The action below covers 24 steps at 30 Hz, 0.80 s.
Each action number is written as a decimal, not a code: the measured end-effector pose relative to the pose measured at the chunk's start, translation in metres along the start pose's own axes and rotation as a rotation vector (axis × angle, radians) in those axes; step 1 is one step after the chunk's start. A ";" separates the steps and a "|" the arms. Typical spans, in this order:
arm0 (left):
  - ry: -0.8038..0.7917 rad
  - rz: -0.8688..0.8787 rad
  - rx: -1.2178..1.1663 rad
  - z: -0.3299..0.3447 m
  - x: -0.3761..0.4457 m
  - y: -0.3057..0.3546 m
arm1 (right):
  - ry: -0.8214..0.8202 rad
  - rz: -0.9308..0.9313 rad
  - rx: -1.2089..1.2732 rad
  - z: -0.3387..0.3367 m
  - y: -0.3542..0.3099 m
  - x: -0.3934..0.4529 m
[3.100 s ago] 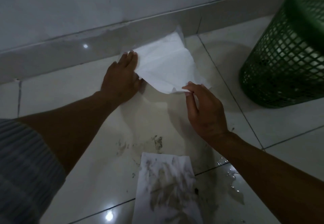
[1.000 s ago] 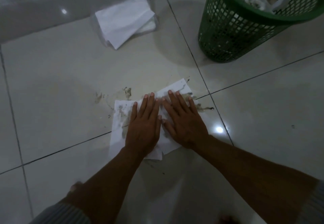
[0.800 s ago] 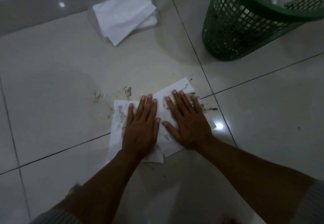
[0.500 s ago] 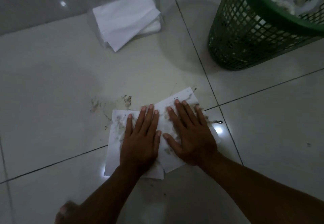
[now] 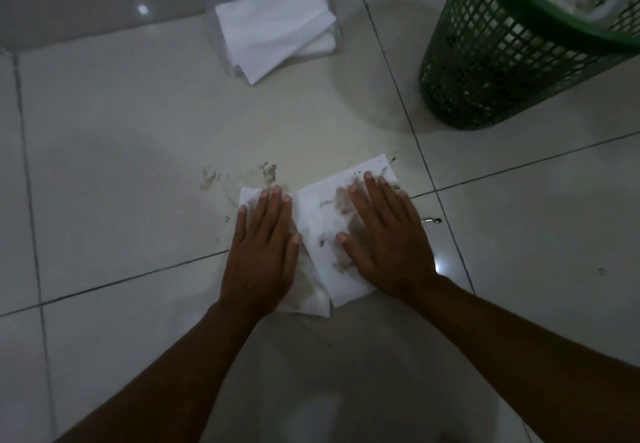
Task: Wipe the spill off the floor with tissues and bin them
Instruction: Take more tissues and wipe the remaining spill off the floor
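Two white tissues [image 5: 317, 224], soaked with brown stains, lie overlapping on the pale tiled floor. My left hand [image 5: 261, 252] presses flat on the left tissue with straight fingers. My right hand [image 5: 384, 234] presses flat on the right tissue, fingers spread. Brown smears of the spill [image 5: 239, 176] show on the tile just beyond the tissues. A small wet drop [image 5: 433, 221] glints to the right of my right hand. The green mesh bin [image 5: 491, 61] stands at the far right with crumpled tissues inside.
A stack of clean white tissues [image 5: 273, 30] in a clear wrapper lies against the grey skirting [image 5: 86, 2] at the back. Dark grout lines cross the floor. Open tile stretches to the left and right of my hands.
Earlier I drew a clean tissue from the stack; it now lies over the spill. In the last second my hands have moved slightly apart while pressing the tissues.
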<state>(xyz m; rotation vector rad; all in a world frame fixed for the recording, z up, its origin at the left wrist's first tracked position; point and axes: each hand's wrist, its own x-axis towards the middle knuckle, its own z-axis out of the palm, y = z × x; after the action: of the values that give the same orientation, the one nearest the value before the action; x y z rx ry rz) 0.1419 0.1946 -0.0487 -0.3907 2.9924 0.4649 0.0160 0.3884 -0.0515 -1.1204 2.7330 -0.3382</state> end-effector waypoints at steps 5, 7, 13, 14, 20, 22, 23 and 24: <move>-0.032 -0.008 0.036 -0.005 -0.028 -0.029 | -0.054 0.093 -0.034 0.010 -0.017 -0.002; -0.033 0.008 0.054 -0.003 -0.029 -0.038 | -0.060 0.143 -0.051 0.016 -0.027 0.003; 0.014 0.035 0.030 0.008 -0.031 -0.046 | -0.028 0.091 -0.007 0.030 -0.061 0.001; 0.022 0.035 0.028 0.008 -0.031 -0.045 | -0.023 0.061 -0.003 0.032 -0.065 -0.004; 0.033 0.039 0.014 0.005 -0.032 -0.044 | 0.042 -0.103 0.010 0.039 -0.068 -0.036; 0.043 0.028 0.003 0.003 -0.032 -0.045 | 0.055 -0.079 -0.013 0.038 -0.068 -0.034; 0.051 0.014 -0.002 0.002 -0.033 -0.046 | 0.059 -0.049 -0.023 0.039 -0.072 -0.031; 0.058 -0.003 -0.008 0.000 -0.033 -0.047 | 0.065 -0.005 -0.027 0.038 -0.078 -0.027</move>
<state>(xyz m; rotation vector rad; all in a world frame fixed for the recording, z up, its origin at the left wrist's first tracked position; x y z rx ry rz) 0.1859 0.1591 -0.0586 -0.4169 3.0465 0.4737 0.0961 0.3476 -0.0654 -1.1427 2.7997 -0.3459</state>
